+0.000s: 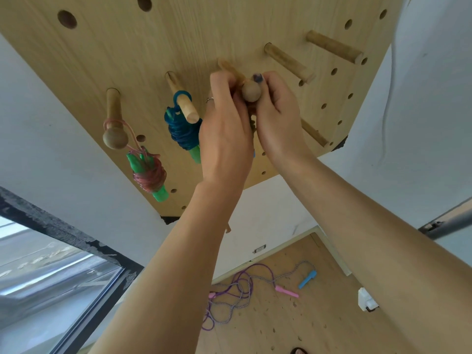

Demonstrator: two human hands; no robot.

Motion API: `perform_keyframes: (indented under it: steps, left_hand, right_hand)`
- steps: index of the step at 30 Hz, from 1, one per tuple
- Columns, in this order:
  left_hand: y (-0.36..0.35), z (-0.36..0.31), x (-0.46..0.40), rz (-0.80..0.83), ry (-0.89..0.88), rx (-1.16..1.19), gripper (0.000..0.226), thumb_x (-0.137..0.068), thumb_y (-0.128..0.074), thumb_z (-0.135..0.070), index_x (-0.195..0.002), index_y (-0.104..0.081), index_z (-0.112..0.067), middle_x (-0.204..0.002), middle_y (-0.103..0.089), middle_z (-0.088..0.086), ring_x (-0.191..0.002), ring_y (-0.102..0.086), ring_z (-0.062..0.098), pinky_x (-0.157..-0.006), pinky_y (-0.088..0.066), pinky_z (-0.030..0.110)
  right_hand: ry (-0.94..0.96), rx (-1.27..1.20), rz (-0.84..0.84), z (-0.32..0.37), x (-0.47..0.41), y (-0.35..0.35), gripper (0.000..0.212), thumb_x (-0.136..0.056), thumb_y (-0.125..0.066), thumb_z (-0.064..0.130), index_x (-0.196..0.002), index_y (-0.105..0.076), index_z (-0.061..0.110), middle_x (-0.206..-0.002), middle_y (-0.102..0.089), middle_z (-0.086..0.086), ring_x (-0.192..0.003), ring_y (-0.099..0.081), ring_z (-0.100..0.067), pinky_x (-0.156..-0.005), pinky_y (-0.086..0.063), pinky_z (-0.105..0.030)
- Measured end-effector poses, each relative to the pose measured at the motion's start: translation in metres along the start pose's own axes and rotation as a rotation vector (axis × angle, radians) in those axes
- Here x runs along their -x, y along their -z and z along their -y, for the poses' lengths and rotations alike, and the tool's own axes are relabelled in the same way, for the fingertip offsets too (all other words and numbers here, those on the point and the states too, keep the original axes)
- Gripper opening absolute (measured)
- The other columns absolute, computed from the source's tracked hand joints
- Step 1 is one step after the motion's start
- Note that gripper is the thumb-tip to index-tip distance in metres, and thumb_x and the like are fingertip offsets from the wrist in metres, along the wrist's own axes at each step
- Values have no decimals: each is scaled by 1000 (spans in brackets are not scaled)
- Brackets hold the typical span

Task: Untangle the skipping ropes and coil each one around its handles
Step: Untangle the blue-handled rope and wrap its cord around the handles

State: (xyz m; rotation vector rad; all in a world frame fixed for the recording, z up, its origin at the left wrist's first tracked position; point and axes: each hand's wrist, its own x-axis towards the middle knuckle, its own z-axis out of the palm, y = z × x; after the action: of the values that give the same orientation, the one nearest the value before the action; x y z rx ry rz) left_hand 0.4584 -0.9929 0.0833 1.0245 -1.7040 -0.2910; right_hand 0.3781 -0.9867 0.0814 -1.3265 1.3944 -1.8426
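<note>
We saw a wooden pegboard (204,34) on a white wall (38,123), both hands (251,118) curled round a knobbed peg (251,91), ropes (237,290) on the floor (319,315)

Bright, even daylight, glare on the window (51,272) lower left; soft shadows, wide-angle bending at edges, slight overall softness.

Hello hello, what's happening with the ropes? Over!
Both hands, left and right, busy at knobbed peg. Pink rope and blue rope coiled, hung. Purple ropes loose on floor. Fingers hide third rope.
</note>
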Motion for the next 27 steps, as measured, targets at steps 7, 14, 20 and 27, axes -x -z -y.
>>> perform_keyframes:
  steps: [7, 14, 20, 27]
  left_hand:
    - [3, -4, -7, 1, 158, 177, 6, -102, -42, -17, -97, -39, -15, -82, -54, -8, -68, -52, 5, -54, -38, 14]
    - [0, -8, -8, 39, 157, 111, 5, -101, -39, -17, -99, -37, -13, -83, -56, 2, -72, -56, 15, -56, -44, 29]
    - [7, -9, 16, 65, 180, 70, 19, -100, -35, -6, -119, -40, -4, -94, -58, 9, -77, -55, 18, -63, -41, 26]
    - [12, 5, 62, 210, 231, 3, 45, -97, -37, -2, -141, -29, -6, -113, -50, 7, -102, -53, 19, -76, -40, 29]
  right_hand:
    - [-56, -97, -30, 1, -9, -11, 34, -103, -46, 20, -70, -45, 15, -62, -48, 9, -62, -44, -9, -60, -41, -27]
    - [-107, -61, -75, -5, -9, -11, 33, -103, -46, 23, -71, -47, 18, -63, -52, 10, -65, -48, -9, -65, -44, -34]
    - [-97, 18, -107, -6, 11, -3, 21, -102, -40, 21, -94, -57, 12, -81, -62, 7, -77, -59, -10, -75, -51, -34]
    - [-219, 52, -141, -22, 46, 5, 40, -102, -41, 27, -141, -45, 17, -134, -55, 7, -122, -52, -6, -100, -45, -23]
